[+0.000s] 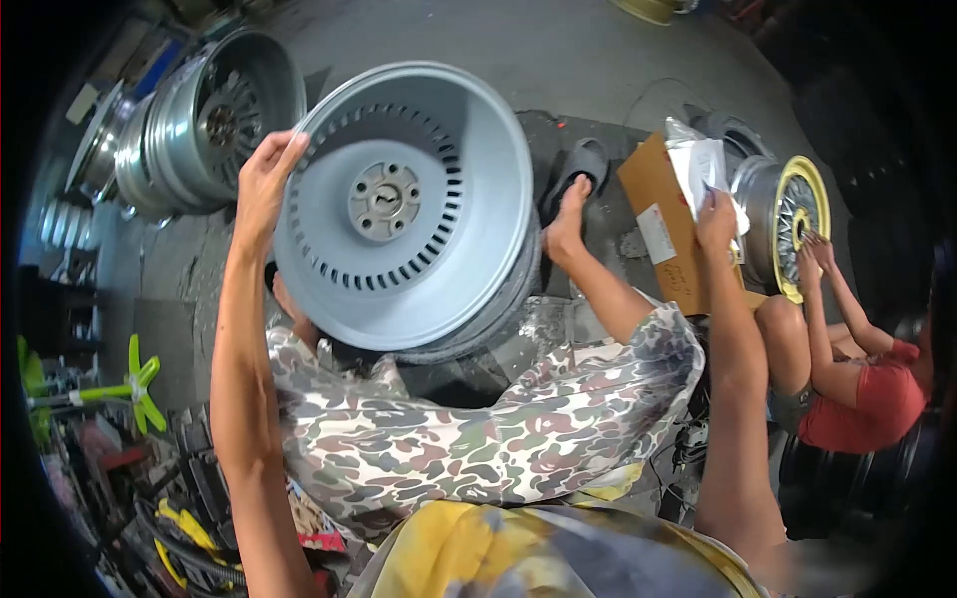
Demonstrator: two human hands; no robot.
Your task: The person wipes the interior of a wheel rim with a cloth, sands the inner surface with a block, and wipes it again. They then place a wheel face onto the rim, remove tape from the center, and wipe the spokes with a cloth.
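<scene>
A grey car wheel rim leans tilted between my legs, its open barrel facing me, with a ring of slots and a bolt-hole hub inside. It rests on a dark tyre. My left hand is closed on the upper left edge of the rim. Out to the right, my right hand is pinched on a white sheet over an open cardboard box. Clear plastic shows behind the sheet. The fingertips partly cover what they grip.
Several silver wheel rims stand at the upper left. At right, a person in a red shirt touches a yellow-edged wheel. A green fan and cluttered tools are at lower left. A grey sandal is on my foot.
</scene>
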